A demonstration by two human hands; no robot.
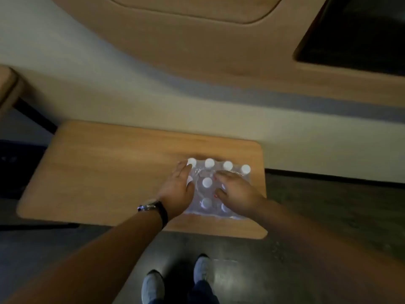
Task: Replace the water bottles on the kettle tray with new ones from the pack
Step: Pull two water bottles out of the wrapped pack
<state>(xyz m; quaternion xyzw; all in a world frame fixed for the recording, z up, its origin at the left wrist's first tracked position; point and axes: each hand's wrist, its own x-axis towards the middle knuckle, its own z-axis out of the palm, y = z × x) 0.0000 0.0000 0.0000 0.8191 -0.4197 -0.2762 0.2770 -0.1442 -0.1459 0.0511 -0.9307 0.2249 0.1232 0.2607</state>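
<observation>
Opening the pack [215, 187], which sits at the right end of the low wooden table [98, 172]. Your left hand [179, 189] lies flat, unclenched, on its wrap; your right hand [235, 191] claws the film. Next, likely tear it to free a bottle.

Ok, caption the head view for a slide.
Both hands rest on a wrapped pack of bottles on a wooden table.

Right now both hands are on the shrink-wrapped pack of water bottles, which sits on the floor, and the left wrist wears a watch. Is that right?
Not quite. The head view shows the shrink-wrapped pack of water bottles sitting on the wooden table, near its right end, not on the floor. The rest holds: the left hand and right hand are both on the pack, and the left wrist wears a watch.
</observation>
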